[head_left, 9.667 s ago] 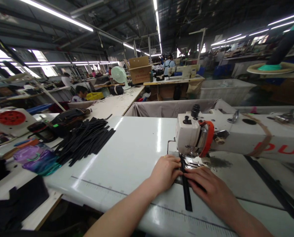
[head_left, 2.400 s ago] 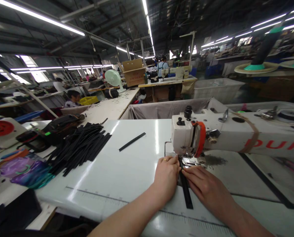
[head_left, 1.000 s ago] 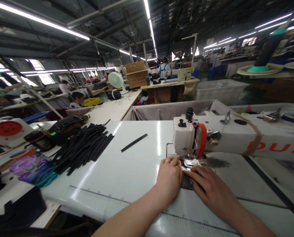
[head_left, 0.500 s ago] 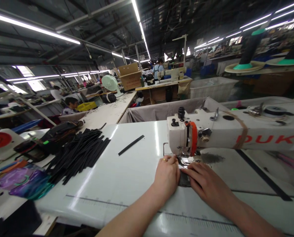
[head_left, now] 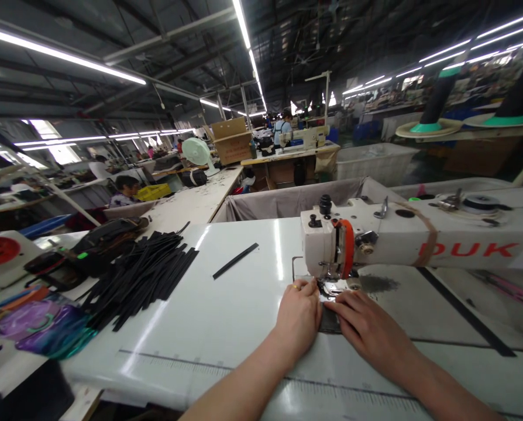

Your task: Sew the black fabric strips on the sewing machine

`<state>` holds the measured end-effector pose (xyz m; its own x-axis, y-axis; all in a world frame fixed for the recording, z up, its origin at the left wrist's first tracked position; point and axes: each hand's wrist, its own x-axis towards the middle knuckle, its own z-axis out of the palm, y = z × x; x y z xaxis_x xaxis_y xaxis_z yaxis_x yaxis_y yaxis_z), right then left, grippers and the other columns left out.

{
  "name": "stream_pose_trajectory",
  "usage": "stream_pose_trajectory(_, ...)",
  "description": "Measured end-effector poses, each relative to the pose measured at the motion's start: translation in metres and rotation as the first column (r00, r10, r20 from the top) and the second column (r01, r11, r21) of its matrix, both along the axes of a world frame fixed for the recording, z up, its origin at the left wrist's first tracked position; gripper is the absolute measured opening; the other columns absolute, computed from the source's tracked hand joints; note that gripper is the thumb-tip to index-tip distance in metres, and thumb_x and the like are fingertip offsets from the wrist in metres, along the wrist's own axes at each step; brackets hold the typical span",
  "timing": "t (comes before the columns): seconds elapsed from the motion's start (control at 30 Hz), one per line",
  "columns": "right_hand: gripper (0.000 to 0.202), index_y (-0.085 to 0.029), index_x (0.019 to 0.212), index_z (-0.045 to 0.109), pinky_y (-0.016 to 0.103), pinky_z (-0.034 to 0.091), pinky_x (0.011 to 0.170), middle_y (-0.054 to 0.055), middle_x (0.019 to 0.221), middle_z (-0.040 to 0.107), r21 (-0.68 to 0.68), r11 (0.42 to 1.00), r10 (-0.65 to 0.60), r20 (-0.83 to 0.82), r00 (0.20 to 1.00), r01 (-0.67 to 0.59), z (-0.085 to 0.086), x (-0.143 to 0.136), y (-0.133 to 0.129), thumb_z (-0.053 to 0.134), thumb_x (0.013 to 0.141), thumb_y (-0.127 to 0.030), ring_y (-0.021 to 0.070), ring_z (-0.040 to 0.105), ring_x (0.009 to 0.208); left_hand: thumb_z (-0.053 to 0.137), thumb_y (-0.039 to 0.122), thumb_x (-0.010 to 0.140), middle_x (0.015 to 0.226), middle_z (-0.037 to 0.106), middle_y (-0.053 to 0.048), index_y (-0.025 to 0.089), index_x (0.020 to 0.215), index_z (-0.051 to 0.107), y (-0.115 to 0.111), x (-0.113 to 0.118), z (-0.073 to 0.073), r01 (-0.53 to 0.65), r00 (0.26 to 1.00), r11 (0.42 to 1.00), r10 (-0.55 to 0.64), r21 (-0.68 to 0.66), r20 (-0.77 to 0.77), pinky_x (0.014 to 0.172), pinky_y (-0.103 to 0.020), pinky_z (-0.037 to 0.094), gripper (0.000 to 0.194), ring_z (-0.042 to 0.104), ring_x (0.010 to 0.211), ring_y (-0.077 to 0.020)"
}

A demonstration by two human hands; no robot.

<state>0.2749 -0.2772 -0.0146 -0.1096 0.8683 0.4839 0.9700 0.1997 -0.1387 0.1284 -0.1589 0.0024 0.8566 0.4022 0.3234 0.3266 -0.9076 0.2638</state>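
Both hands lie flat and open, left hand (head_left: 297,316) and right hand (head_left: 367,330) pressing a short black strip (head_left: 329,320) to the table (head_left: 226,316) just before the sewing machine (head_left: 375,242) foot; even pressure should keep it feeding straight.

The black strip (head_left: 329,320) under the two hands is almost fully covered; only a short dark piece shows between the left hand (head_left: 299,316) and the right hand (head_left: 367,327). The needle of the sewing machine (head_left: 402,242) is too small and too crowded by metal parts to see, and the machine's right end is cut off by the picture's edge, with its red lettering. Both forearms leave the picture at the bottom. The far workers (head_left: 282,130) are too small to tell what they do. The dark cloth (head_left: 28,397) at the lower left corner is cut off.
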Motion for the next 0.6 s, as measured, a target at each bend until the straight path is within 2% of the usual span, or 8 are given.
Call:
stream_pose_trajectory(0.2,0.030,-0.018,0.115,0.058,0.043,0.051,0.079,0.009,0.100,0.059,0.013,1.000,0.018,-0.022,1.000,-0.018,0.0042,-0.0011,0.0011,0.046,0.089,-0.009,0.0251,0.055,0.090,0.046,0.014,0.091,0.105,0.067,-0.011,0.012,0.089,0.068,0.0029,0.0041,0.0007,0.022,0.999,0.997,-0.020,0.075,-0.033,0.091,-0.038,0.051,0.022,0.057,0.094,-0.0241)
stream_pose_trajectory(0.4,0.029,-0.017,0.115,0.059,0.046,0.051,0.080,0.008,0.099,0.059,-0.040,0.999,0.013,-0.051,0.999,-0.015,0.0018,-0.0003,0.0005,0.048,0.090,-0.009,0.0259,0.055,0.091,0.048,0.013,0.091,0.096,0.068,-0.011,0.012,0.083,0.068,0.0030,0.0059,0.0047,0.025,0.998,0.995,-0.020,0.099,-0.057,0.089,-0.037,0.051,0.022,0.058,0.089,-0.0238)
stream_pose_trajectory(0.6,0.031,-0.018,0.116,0.060,0.044,0.051,0.081,0.008,0.099,0.060,-0.022,1.000,0.008,-0.058,0.998,-0.009,0.0005,-0.0004,0.0000,0.047,0.089,-0.009,0.0251,0.055,0.092,0.049,0.013,0.090,0.097,0.068,-0.010,0.012,0.084,0.068,0.0025,0.0064,0.0044,0.016,0.998,0.994,-0.009,0.104,-0.067,0.089,-0.037,0.051,0.020,0.059,0.089,-0.0238)
